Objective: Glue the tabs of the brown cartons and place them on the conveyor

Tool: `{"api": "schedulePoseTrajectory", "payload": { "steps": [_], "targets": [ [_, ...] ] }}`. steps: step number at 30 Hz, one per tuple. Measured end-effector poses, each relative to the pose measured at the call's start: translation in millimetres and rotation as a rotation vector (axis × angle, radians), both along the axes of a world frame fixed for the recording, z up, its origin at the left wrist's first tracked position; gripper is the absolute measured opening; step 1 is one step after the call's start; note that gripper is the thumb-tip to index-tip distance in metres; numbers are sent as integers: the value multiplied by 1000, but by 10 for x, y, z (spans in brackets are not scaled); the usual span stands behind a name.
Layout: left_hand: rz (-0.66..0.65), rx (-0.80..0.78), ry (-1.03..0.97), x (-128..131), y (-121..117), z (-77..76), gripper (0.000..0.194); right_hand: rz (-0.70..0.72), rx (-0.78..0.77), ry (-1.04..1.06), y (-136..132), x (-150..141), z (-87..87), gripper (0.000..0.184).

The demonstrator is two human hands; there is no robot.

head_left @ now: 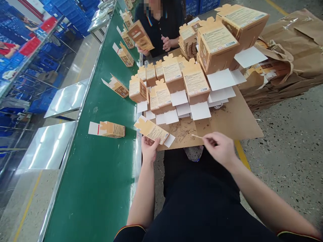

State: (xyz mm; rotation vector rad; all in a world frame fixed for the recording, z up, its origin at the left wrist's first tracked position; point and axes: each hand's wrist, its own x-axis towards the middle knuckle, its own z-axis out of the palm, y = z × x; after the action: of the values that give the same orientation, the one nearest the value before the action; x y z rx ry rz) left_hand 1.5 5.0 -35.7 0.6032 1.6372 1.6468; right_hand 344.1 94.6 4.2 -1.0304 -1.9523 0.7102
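My left hand point(149, 148) grips the near edge of a flat kraft carton point(152, 131) with a white flap, lying at the front left corner of a brown cardboard work board point(234, 121). My right hand point(219, 146) pinches a thin wooden stick point(196, 136) whose tip points left over the board's front edge. Behind them stand several folded-up kraft cartons point(174, 84) with white flaps hanging open.
A green conveyor belt point(101, 168) runs along the left and carries several cartons, the nearest point(108, 129) beside my left hand. A person in a dark shirt point(161, 27) across the board holds a carton. Paper-wrapped bundles point(290, 57) lie on the floor at right.
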Motion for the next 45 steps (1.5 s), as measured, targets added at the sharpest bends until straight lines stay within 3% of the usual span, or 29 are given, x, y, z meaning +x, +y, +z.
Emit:
{"api": "schedulePoseTrajectory", "payload": {
  "steps": [3, 6, 12, 18, 28, 36, 40, 45],
  "targets": [
    [-31, 10, 45, 55, -19, 36, 91, 145, -49, 34, -236, -469, -183, 20],
    [-81, 4, 80, 98, -38, 100, 90, 219, -42, 3, -241, -773, -319, 23],
    [-83, 6, 105, 168, -43, 120, 91, 287, -37, -81, -187, -923, -439, 22],
    [-64, 13, 146, 218, -67, 101, 93, 231, -33, -39, -158, -849, -379, 22],
    [-50, -83, 329, 473, -178, 220, 96, 19, -103, 74, -288, -292, -114, 26],
    [-72, -94, 402, 489, -167, 204, 87, 22, -68, 103, -385, -158, 18, 25],
    [-7, -97, 448, 229, -210, 198, 88, 21, -57, 96, -337, -141, 32, 25],
    [404, -147, 465, -692, -551, 323, 94, -46, -16, 116, -252, -55, 39, 23]
  ]
}}
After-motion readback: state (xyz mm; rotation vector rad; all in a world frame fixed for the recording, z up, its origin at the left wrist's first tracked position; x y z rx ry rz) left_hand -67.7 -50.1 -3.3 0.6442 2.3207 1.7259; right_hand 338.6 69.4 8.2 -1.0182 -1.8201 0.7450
